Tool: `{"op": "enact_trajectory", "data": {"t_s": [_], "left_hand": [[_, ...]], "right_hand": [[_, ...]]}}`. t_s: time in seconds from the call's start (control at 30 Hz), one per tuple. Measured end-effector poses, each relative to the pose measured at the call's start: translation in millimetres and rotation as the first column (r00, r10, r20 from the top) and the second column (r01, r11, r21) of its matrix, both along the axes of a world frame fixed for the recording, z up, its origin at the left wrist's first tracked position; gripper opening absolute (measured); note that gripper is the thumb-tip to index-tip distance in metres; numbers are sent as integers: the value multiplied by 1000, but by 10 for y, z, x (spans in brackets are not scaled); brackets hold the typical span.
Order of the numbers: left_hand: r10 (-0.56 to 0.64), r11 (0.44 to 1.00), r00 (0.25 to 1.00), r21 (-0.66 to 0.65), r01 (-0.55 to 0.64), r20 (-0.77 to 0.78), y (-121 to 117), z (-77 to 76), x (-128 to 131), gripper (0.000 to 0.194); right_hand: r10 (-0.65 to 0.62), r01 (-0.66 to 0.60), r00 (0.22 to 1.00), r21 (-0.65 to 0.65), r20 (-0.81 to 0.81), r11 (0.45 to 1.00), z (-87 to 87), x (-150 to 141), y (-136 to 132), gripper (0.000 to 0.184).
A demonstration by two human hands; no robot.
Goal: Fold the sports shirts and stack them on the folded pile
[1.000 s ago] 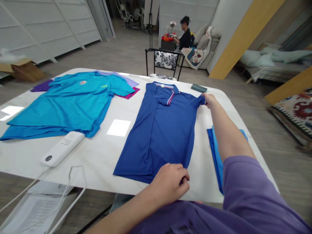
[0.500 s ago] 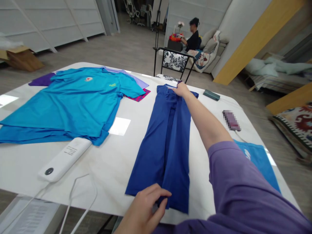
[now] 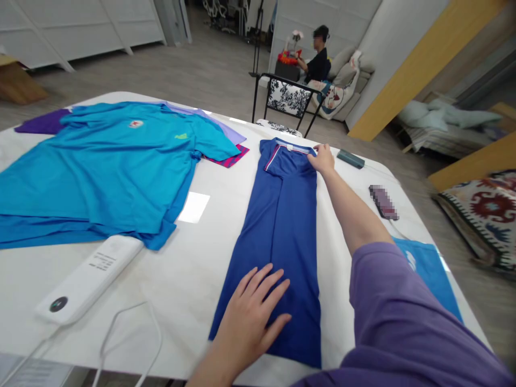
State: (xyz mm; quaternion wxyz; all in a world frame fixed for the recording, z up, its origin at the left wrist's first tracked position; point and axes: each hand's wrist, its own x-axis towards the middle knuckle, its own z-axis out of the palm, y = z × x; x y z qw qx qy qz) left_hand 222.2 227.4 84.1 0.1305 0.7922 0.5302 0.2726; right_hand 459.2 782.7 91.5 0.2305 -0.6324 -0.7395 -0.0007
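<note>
A dark blue shirt [image 3: 292, 226] lies on the white table, folded into a long narrow strip. Its collar end is at the far side, and a sleeve with red-and-white trim is laid over the top left. My left hand [image 3: 256, 306] rests flat on the near part, fingers spread. At the far right corner, beside the collar, my right hand [image 3: 323, 159] touches the shirt's edge with thumb and fingers apart. Left of it a bright blue T-shirt [image 3: 133, 166] with small chest logos is spread out over other garments.
A white device [image 3: 92, 277] with a cable lies on the table [image 3: 181, 301] at the near left. On the right are a dark grey case [image 3: 350, 158], a phone [image 3: 384, 202] and a blue cloth [image 3: 429, 274]. Beyond stands a chair [image 3: 288, 99]; a person [image 3: 318, 59] sits farther back.
The shirt's right part now lies flat across the strip, and the trimmed sleeve and collar show. My right hand has shifted right to the corner; my left hand has opened flat on the fabric.
</note>
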Motion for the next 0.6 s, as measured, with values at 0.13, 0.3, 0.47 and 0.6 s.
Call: {"op": "enact_trajectory", "data": {"t_s": [0.13, 0.3, 0.47, 0.6], "left_hand": [[-26, 1000, 988, -7, 25, -152, 92, -239, 8, 82], [-32, 994, 940, 91, 67, -340, 153, -273, 24, 89], [-33, 984, 916, 149, 101, -401, 226, -317, 80, 100], [-62, 985, 920, 125, 119, -388, 206, -429, 82, 109]], "right_hand": [[151, -147, 988, -139, 21, 979, -128, 670, 238, 36], [185, -223, 965, -207, -188, 952, -254, 934, 495, 17], [28, -189, 910, -353, -414, 916, -214, 860, 768, 16], [20, -157, 933, -358, -359, 921, -148, 769, 993, 14]]}}
